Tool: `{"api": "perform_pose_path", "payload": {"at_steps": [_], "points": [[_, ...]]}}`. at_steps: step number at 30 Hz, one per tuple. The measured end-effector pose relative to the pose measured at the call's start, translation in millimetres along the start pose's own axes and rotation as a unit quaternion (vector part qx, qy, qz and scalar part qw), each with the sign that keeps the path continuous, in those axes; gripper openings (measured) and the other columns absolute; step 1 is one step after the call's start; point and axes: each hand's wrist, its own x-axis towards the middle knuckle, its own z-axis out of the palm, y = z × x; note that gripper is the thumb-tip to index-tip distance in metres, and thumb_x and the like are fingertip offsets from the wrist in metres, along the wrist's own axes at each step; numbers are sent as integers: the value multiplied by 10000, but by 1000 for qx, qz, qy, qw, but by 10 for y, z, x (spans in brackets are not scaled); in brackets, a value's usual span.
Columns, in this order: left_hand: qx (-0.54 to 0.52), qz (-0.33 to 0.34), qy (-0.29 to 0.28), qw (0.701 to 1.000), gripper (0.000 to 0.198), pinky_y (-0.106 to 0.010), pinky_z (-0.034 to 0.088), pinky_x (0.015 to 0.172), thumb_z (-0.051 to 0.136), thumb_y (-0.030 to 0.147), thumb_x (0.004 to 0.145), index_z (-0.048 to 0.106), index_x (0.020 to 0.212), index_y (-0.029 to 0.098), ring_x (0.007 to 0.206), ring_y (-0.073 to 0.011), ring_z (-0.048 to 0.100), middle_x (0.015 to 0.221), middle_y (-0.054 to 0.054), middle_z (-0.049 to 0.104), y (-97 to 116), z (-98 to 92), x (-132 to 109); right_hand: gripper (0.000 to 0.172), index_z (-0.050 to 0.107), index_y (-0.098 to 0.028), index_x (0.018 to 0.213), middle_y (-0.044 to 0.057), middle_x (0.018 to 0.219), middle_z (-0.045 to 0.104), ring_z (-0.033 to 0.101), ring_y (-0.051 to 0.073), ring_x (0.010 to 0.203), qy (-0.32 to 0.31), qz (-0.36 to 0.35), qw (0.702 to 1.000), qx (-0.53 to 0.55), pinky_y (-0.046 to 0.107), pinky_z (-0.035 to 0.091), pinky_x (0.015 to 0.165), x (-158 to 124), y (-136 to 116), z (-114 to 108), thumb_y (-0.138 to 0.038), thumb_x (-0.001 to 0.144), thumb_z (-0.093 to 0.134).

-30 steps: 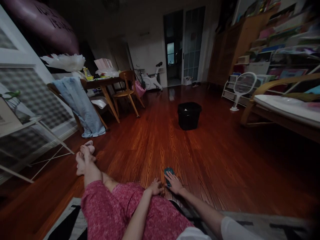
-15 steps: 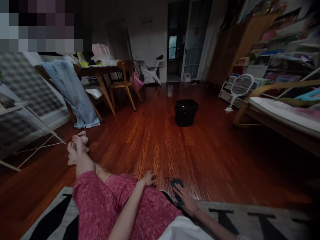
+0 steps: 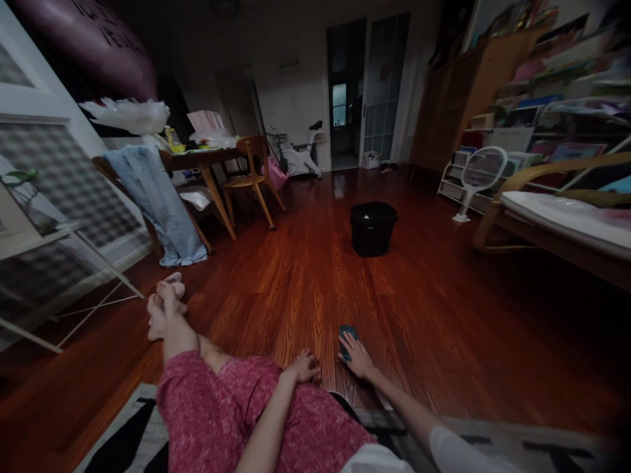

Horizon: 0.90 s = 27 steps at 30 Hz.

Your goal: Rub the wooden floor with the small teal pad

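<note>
My right hand [image 3: 357,357] lies over a dark teal cloth [image 3: 348,332], pressing it against the wooden floor [image 3: 296,289] with the fingers stretched over it. Part of the cloth is hidden under the palm. To its left, my left hand [image 3: 304,366] rests at the side of my pink patterned clothing [image 3: 246,407], fingers apart and nothing in them. My bare legs [image 3: 180,332] stretch out to the left.
A black lidded bin [image 3: 373,230] stands on the floor ahead. Further left are a chair draped with jeans [image 3: 158,203], a table [image 3: 202,157] and a wooden chair [image 3: 251,177]. A cushioned seat [image 3: 572,217] is at right; a patterned rug [image 3: 123,433] lies beneath me.
My right hand has slid forward over the floor with the cloth, away from my body. My left hand stays at my side. The view has shifted slightly.
</note>
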Motion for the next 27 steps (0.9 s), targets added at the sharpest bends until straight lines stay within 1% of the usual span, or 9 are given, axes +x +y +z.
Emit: {"api": "perform_pose_path", "payload": {"at_steps": [3, 7, 10, 12, 15, 18, 23, 25, 27], "points": [[-5, -1, 2, 1000, 701, -416, 148, 1252, 519, 540, 915, 428, 1504, 172, 1546, -295, 105, 1674, -125, 190, 3, 0, 6, 669, 289, -216, 1580, 74, 1679, 187, 136, 205, 1548, -2, -29, 999, -16, 434, 148, 1249, -297, 183, 118, -483, 972, 367], [-17, 1, 5, 1000, 747, -439, 151, 1253, 549, 609, 877, 434, 1501, 216, 1545, -299, 120, 1667, -97, 233, -28, 35, 56, 666, 265, -262, 1587, 51, 1682, 174, 125, 218, 1550, 5, -24, 999, -22, 473, 162, 1247, -895, 463, 313, -482, 968, 373], [-23, 2, 6, 1000, 781, -437, 141, 1254, 542, 649, 865, 410, 1513, 235, 1547, -291, 110, 1669, -79, 232, -66, 63, 84, 675, 239, -296, 1591, 35, 1686, 155, 103, 226, 1553, 3, -8, 1000, -24, 490, 163, 1246, -1264, 546, 406, -515, 967, 372], [-23, 3, 5, 1000, 782, -433, 134, 1255, 532, 645, 873, 405, 1516, 218, 1547, -293, 106, 1672, -89, 217, -81, 71, 87, 667, 230, -298, 1593, 31, 1688, 143, 87, 220, 1554, 6, 0, 1000, -25, 484, 156, 1248, -1367, 535, 438, -522, 976, 347], [-17, 3, 0, 1000, 767, -441, 144, 1255, 538, 627, 876, 416, 1508, 210, 1545, -305, 112, 1671, -100, 211, -76, 64, 75, 665, 217, -266, 1599, 44, 1690, 134, 85, 210, 1554, 26, 17, 999, -30, 471, 148, 1250, -1260, 478, 447, -497, 985, 324], [-10, 2, -2, 1000, 766, -441, 150, 1253, 538, 630, 876, 428, 1500, 199, 1542, -313, 119, 1670, -115, 206, -53, 48, 58, 669, 225, -225, 1598, 68, 1689, 143, 99, 210, 1553, 51, 25, 998, -35, 474, 142, 1249, -910, 427, 384, -462, 983, 332], [-7, 1, -6, 1000, 758, -427, 159, 1250, 530, 629, 884, 421, 1508, 214, 1545, -297, 110, 1675, -95, 203, -38, 30, 42, 660, 277, -232, 1584, 90, 1671, 226, 150, 235, 1547, 69, 39, 997, -26, 505, 149, 1239, -209, 333, 118, -464, 971, 347], [-6, -2, -7, 1000, 750, -437, 157, 1250, 532, 620, 887, 412, 1514, 227, 1546, -292, 110, 1674, -82, 212, -39, 25, 39, 668, 269, -230, 1586, 98, 1670, 229, 157, 244, 1545, 68, 55, 996, -23, 516, 155, 1235, -29, 299, 31, -464, 966, 351], [-6, -4, -5, 1000, 743, -430, 158, 1251, 530, 593, 896, 402, 1521, 212, 1545, -289, 122, 1675, -91, 202, -40, 23, 38, 676, 273, -214, 1585, 105, 1671, 220, 153, 246, 1545, 62, 59, 996, -28, 511, 156, 1236, 43, 295, -5, -471, 964, 349]]}}
